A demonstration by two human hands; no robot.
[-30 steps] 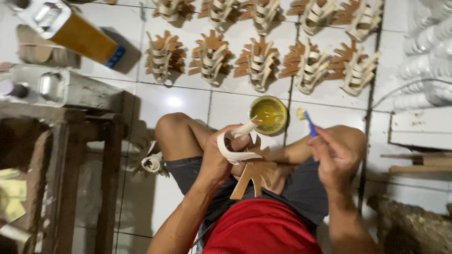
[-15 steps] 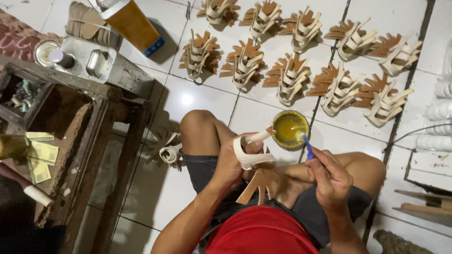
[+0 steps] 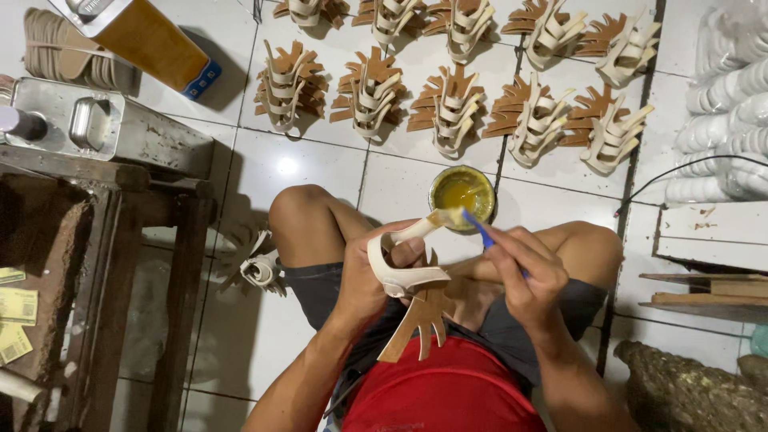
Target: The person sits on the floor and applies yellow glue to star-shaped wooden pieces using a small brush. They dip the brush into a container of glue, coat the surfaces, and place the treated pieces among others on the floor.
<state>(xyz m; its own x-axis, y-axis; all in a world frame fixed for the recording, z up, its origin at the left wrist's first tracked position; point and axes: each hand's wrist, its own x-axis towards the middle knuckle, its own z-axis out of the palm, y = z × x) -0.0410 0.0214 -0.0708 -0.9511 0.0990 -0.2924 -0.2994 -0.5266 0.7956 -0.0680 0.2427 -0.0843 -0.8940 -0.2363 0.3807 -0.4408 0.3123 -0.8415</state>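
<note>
My left hand [image 3: 364, 284] grips a cream and tan strappy shoe upper [image 3: 408, 280], its brown tabs hanging down over my lap. My right hand [image 3: 520, 276] holds a blue-handled brush [image 3: 478, 232], whose tip touches the end of a cream strap beside a round tin of yellow glue [image 3: 462, 196] on the floor. I sit on white tiles with bare knees, dark shorts and a red shirt.
Several stacks of the same uppers [image 3: 448, 104] lie in rows on the tiles ahead. A worn wooden stand [image 3: 96, 240] with a metal box [image 3: 104, 132] is at left, another upper [image 3: 260, 268] by my left thigh, white soles [image 3: 720, 112] at right.
The view has shifted so the stand sits further left. My right hand has brought the brush from the glue tin onto the strap end held by my left hand.
</note>
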